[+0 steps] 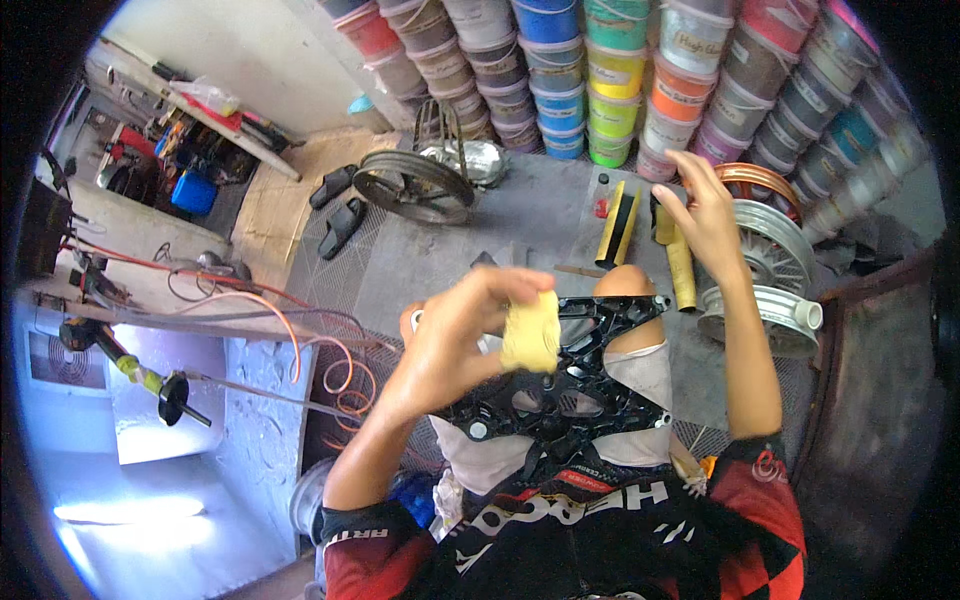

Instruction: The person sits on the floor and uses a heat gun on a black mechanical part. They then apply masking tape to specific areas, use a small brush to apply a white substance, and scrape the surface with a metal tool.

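Your left hand (455, 335) is closed around a pale yellow sponge (531, 333), pinching it between thumb and fingers just above the black plastic part (575, 375) that lies across your lap. The sponge hangs over the upper left area of that part, close to it; whether they touch cannot be told. Your right hand (705, 215) is raised and open, fingers loosely spread, holding nothing, out past your knee (628, 282) and in front of a silver wheel rim (775, 275) on the floor. A tan cardboard tube (681, 270) lies just beside that hand, and a yellow and black pad (620, 222) stands near it. Stacked paint tubs (600, 80) line the wall beyond, with another wheel (412, 186) and a pair of black sandals (338, 208) to the left.
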A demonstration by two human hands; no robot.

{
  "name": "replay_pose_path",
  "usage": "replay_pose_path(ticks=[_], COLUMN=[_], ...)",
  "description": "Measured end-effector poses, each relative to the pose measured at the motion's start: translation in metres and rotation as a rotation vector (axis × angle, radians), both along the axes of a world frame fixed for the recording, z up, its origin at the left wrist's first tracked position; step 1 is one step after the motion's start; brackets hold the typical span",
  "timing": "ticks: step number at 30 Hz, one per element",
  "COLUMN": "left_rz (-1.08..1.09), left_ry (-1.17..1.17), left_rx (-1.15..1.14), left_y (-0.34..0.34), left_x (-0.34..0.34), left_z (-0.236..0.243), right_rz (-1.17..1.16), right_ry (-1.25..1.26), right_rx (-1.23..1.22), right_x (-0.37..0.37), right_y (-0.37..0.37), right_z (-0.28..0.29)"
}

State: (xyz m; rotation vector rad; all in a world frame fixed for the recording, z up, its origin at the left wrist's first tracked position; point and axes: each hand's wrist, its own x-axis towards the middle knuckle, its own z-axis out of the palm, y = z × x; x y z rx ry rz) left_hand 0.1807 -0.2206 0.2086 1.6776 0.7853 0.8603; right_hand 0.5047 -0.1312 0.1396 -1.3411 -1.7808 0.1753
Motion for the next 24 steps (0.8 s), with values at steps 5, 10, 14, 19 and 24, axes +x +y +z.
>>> replay_pose_path(ticks=[5,10,14,19,24], left_rz=[0.009,0.018,0.065,0.099,0.151], left_ry=[-0.031,-0.169,-0.114,-0.272,-0.192], left_rx=[0.125,-0.015,0.096,-0.119,-0.245], left_y=[-0.048,-0.081,-0.102,-0.118,-0.122], left_x=[-0.002,0.031,0.030,0.026,0.029], left_z=[-0.010,-0.046,-0.053,-0.062,-0.063], right_rz=[0.509,0.733,0.606,0.526,0.323], right_ry=[0.014,0.153,0.377,0.366,0.832], right_rx=[0.198,0.070,-0.034,-0.161,-0.437], right_x=[-0.043,-0.067,-0.075,-0.081,-0.122], right_y=[-0.125,-0.178,-0.195,-0.215,-0.226], right_z=[0.039,0.023,0.007,0.000,0.001])
